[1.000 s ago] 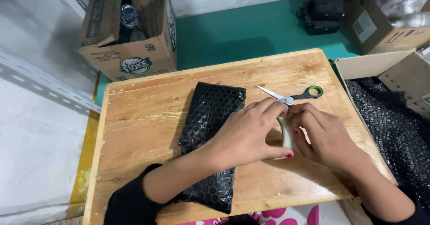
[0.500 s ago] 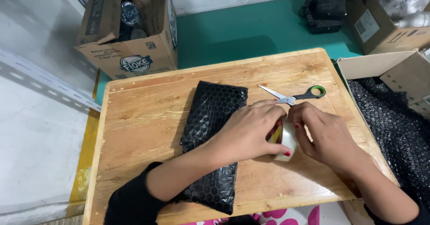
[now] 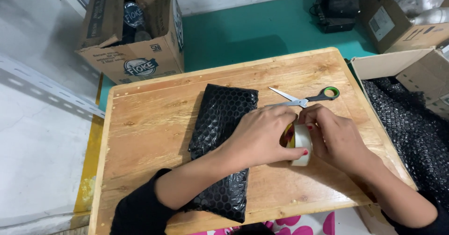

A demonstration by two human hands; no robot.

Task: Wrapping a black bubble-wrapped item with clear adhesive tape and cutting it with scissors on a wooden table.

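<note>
My left hand [image 3: 262,136] grips a roll of clear tape [image 3: 301,143] standing on edge on the wooden board [image 3: 149,136]. My right hand [image 3: 334,139] touches the roll's right side, its fingertips at the top of the roll. A long parcel wrapped in black bubble wrap [image 3: 220,136] lies on the board under my left forearm. Scissors with grey and green handles [image 3: 306,99] lie open just beyond my hands.
An open cardboard box [image 3: 135,33] with dark items stands at the back left on the green floor. A box of black bubble wrap [image 3: 407,122] sits at the right. Further boxes and a black device [image 3: 339,8] lie at the back right.
The tape roll has turned more upright and my hands have shifted slightly on it. The parcel and scissors have stayed in place.
</note>
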